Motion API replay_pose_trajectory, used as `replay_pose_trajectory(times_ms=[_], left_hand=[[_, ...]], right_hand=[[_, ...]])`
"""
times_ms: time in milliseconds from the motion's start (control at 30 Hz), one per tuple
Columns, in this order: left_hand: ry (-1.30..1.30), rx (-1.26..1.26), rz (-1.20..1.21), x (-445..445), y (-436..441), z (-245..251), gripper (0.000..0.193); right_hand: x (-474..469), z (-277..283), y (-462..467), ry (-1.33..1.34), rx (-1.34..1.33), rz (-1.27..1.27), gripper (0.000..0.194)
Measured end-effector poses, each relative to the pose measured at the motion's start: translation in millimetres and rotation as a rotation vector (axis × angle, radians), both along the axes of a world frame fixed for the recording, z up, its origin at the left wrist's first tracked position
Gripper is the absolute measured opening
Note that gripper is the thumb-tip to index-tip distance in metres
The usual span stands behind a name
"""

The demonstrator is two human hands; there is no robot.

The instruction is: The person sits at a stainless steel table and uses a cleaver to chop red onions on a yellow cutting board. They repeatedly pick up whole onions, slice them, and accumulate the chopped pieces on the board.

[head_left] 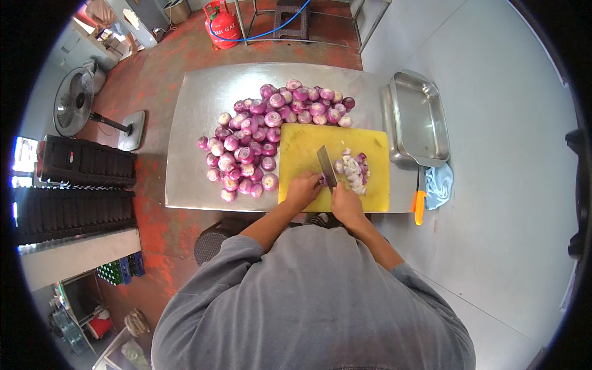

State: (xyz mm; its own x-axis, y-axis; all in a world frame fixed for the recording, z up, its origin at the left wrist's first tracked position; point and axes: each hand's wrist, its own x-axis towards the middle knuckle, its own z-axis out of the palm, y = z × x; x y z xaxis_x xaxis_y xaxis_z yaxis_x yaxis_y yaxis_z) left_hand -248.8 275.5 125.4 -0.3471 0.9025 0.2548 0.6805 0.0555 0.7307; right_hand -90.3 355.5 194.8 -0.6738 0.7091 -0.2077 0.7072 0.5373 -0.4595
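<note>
On a yellow cutting board (305, 143), my right hand (347, 203) grips a broad-bladed knife (326, 166), its blade pointing away from me. My left hand (303, 188) presses a small piece of red onion (323, 179) against the board, just left of the blade. The fingers partly hide that piece. Right of the knife lies a heap of chopped red onion (354, 173), white and purple. Beyond and to the left of the board, a large pile of peeled red onions (249, 126) spreads over the steel table (194, 138).
Stacked steel pans (423, 125) stand at the table's right side. Near them are an orange-handled knife (419, 206) and a light blue cloth (438, 185) by the wall. A pedestal fan (76, 101) and a red gas cylinder (223, 27) stand on the floor. A person (104, 16) is at the far left.
</note>
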Motion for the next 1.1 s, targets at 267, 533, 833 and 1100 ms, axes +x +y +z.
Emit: replay_pose_trajectory(times_ms=[267, 533, 833, 1100], left_hand=[[0.005, -0.012, -0.050, -3, -1, 6, 0.026], [0.260, -0.002, -0.443, -36, 30, 14, 0.028], [0.046, -0.070, -0.108, -14, 8, 11, 0.015], [-0.010, -0.008, -0.068, -8, 2, 0, 0.015]], right_hand=[[-14, -29, 6, 0.063, 0.006, -0.077, 0.022], [18, -11, 17, 0.301, -0.114, -0.301, 0.026], [5, -22, 12, 0.170, 0.038, -0.104, 0.025], [1, -18, 13, 0.067, 0.011, -0.015, 0.024]])
